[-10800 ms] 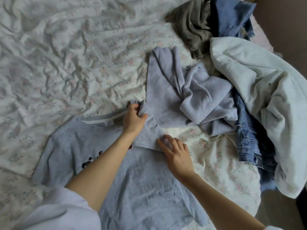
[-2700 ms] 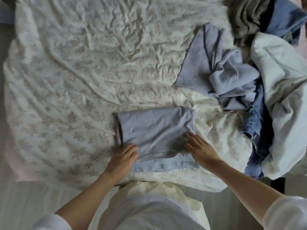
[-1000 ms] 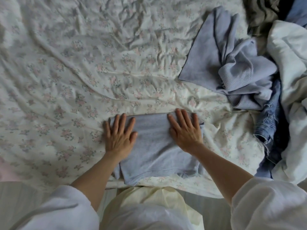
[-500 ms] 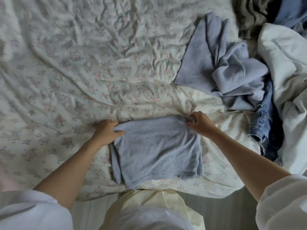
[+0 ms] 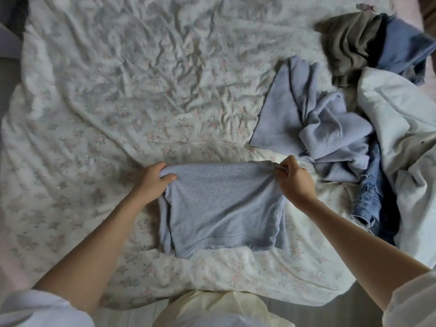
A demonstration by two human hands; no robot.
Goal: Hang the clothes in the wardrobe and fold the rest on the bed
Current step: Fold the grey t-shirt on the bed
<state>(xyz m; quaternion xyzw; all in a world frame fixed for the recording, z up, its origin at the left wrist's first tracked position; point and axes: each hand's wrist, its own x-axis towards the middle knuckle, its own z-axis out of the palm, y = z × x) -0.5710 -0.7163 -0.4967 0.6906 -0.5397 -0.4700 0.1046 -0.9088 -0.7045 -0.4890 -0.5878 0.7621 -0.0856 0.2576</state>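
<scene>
The folded grey T-shirt (image 5: 221,206) lies on the floral bed sheet (image 5: 118,102) near its front edge; the left hand (image 5: 152,181) grips its far left corner; the right hand (image 5: 295,181) pinches its far right corner; unfolded clothes (image 5: 330,128) are heaped to the right.

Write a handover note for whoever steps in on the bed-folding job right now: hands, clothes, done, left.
Left hand: grips the far left corner of the folded grey T-shirt.
Right hand: pinches its far right corner.
The T-shirt lies at the near edge of the bed, folded to a compact rectangle.
Unfolded pile to the right: lilac sweatshirt, jeans, white garment, olive garment, blue garment.
Done: T-shirt nearly folded.
Left: finish it, then sort the pile. No wardrobe in view.
</scene>
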